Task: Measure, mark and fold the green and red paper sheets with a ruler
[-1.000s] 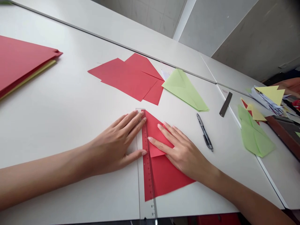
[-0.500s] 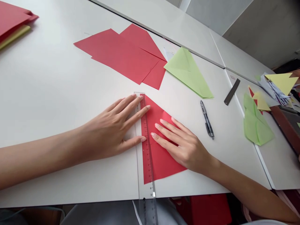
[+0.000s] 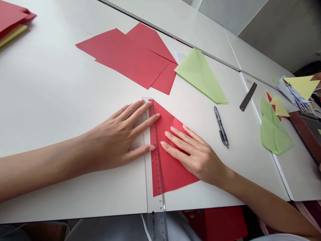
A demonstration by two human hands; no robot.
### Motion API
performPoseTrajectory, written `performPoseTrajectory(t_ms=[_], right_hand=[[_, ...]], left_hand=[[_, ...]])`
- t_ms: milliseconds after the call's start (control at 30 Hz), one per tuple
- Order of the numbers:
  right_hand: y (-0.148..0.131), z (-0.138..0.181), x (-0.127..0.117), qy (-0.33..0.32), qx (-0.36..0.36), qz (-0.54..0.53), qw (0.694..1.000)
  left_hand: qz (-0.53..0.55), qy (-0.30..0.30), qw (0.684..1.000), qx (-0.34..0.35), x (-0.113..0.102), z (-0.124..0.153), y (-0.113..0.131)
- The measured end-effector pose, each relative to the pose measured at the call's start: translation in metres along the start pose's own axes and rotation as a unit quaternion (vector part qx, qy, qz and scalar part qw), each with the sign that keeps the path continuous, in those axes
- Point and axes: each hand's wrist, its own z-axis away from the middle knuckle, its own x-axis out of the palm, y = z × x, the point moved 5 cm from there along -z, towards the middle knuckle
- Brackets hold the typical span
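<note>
A folded piece of red paper [image 3: 173, 167] lies on the white table in front of me. Along its left edge rests a clear plastic ruler [image 3: 155, 174], whose lower end sticks out past the table's near edge. My left hand [image 3: 125, 130] is spread open, its fingertips and thumb pressing on the upper half of the ruler. My right hand [image 3: 195, 154] lies open on the right side of the paper, fingers stretched toward the ruler. Part of the paper is hidden beneath that hand.
Beyond my hands lie several red sheets [image 3: 125, 57] and folded green paper [image 3: 202, 77]. A pen [image 3: 221, 126] is to the right, with a dark strip [image 3: 248, 97] farther off. More green paper [image 3: 274, 129] and paper scraps [image 3: 301, 90] sit at far right, stacked red paper [image 3: 12, 16] at upper left.
Both hands, the ruler and the red paper keep their places relative to one another. Only the camera view has shifted slightly.
</note>
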Motion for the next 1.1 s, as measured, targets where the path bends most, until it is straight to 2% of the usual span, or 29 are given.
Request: performPoseTrajectory(t_ms=[567,933,1100], right_hand=[[0.0003,0.0009,0.0012,-0.003,0.009,-0.01,1.0],[-0.0009,-0.0006,0.0014,0.0,0.011,-0.013,1.0],[-0.0073,-0.0041,-0.0004,-0.009,0.042,-0.012,0.999]], left_hand=[[-0.014,-0.003,1.0,0.0,-0.0003,0.0001,0.0007],[0.03,-0.013,0.999,-0.009,-0.005,-0.0006,0.0046],[0.028,-0.013,0.999,-0.008,-0.0048,-0.0009,0.0034]])
